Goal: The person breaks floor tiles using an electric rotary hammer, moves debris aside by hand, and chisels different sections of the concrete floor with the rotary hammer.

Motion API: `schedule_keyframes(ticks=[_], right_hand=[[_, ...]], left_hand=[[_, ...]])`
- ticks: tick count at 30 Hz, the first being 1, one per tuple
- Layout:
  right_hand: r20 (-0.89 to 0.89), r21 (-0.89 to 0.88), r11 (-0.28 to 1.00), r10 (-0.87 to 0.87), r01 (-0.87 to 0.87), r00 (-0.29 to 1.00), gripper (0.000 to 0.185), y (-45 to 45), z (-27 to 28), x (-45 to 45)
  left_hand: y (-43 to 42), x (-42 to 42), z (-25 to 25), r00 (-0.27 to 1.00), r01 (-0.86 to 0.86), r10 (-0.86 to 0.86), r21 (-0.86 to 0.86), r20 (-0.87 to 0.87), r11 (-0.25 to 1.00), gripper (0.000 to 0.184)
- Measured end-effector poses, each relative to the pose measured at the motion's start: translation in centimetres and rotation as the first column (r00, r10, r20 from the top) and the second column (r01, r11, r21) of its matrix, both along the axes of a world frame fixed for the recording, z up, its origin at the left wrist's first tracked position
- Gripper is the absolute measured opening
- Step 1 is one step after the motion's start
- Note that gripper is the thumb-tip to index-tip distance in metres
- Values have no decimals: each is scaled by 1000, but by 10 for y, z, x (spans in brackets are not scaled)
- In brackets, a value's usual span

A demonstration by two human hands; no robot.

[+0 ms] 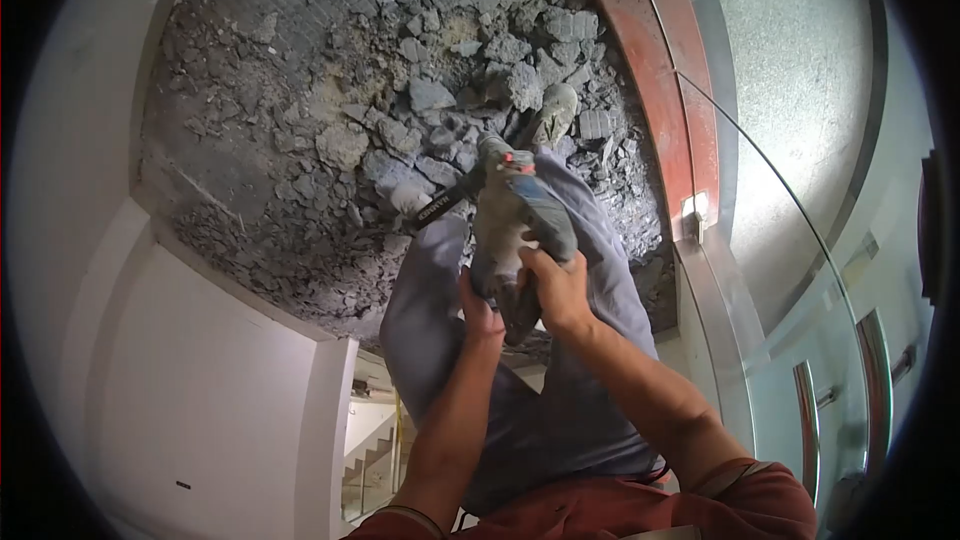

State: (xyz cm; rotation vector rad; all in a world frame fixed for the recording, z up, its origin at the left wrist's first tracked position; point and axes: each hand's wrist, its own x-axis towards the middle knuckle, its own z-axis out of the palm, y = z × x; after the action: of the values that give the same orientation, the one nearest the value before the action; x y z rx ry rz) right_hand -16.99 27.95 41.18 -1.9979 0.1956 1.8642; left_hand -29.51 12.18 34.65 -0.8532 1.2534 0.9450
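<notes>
A dusty power tool (pixel 503 215), with a black side handle (pixel 447 202) marked "HAMMER", lies between my knees, above the rubble. My left hand (pixel 481 314) is at the lower left side of its rear end, its fingers partly hidden behind the tool. On the right side my right hand (pixel 556 285) is wrapped round the tool's rear grip. Broken chunks of concrete (pixel 430 95) surround my feet, and one dusty shoe (pixel 556 112) shows beyond the tool. The tool's working tip cannot be made out.
Smaller rubble (pixel 290 210) spreads to the left, up to a pale wall (pixel 220 360). A red beam (pixel 665 70) edges the rubble on the right, with a cable along it. Glass doors with metal handles (pixel 806 420) stand at the lower right. Stairs (pixel 368 468) show at the lower left.
</notes>
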Motion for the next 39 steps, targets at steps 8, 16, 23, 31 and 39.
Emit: schedule_keyframes(ticks=[8, 16, 23, 31, 39], right_hand=[[69, 158, 965, -223, 211, 972, 27, 49, -15, 8], [55, 105, 586, -810, 803, 584, 21, -17, -30, -51], [141, 217, 378, -925, 900, 354, 26, -57, -16, -135], [49, 307, 241, -970, 921, 238, 24, -101, 11, -142], [-378, 13, -190, -910, 982, -171, 32, -169, -30, -154]], left_hand=[[79, -10, -55, 988, 108, -115, 80, 98, 991, 58], [149, -87, -47, 652, 700, -756, -336, -59, 630, 61], [133, -158, -76, 654, 756, -737, -159, 170, 634, 46], [99, -172, -61, 544, 794, -775, 103, 320, 600, 52], [134, -181, -17, 179, 984, -839, 114, -513, 140, 57]])
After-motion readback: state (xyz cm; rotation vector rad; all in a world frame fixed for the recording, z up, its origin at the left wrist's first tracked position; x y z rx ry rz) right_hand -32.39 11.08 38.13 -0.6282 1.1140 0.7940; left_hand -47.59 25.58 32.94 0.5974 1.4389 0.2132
